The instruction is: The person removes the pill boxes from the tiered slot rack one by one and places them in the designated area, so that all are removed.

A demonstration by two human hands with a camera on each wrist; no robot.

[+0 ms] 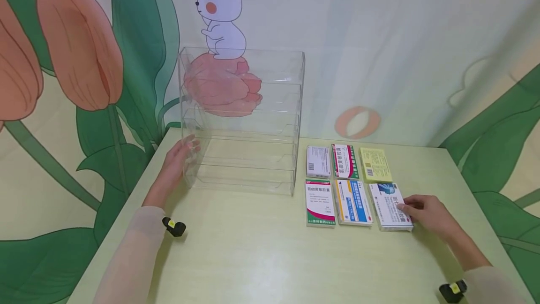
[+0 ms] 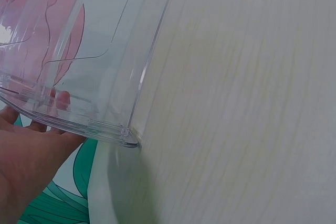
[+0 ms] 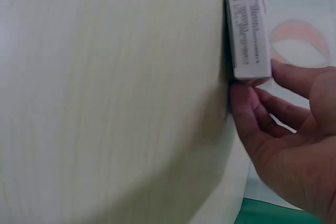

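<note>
A clear acrylic rack (image 1: 242, 186) with several tiers stands at the back left of the table. My left hand (image 1: 174, 161) rests against its left side, fingers lying along the panel; in the left wrist view the fingertips show through the clear plastic. At the right, my right hand (image 1: 431, 216) pinches the right edge of a white medicine box (image 1: 390, 206) with a blue picture. The thumb is on top and the other fingers are at its end, as the right wrist view shows. This box lies at the front right of two rows of medicine boxes.
Beside it lie a blue-and-white box (image 1: 353, 203) and a green-and-magenta box (image 1: 320, 204). Behind are a small white box (image 1: 318, 162), another magenta-and-green box (image 1: 344, 161) and a yellow box (image 1: 375, 165). A printed curtain (image 1: 379, 60) hangs behind the table (image 1: 236, 247).
</note>
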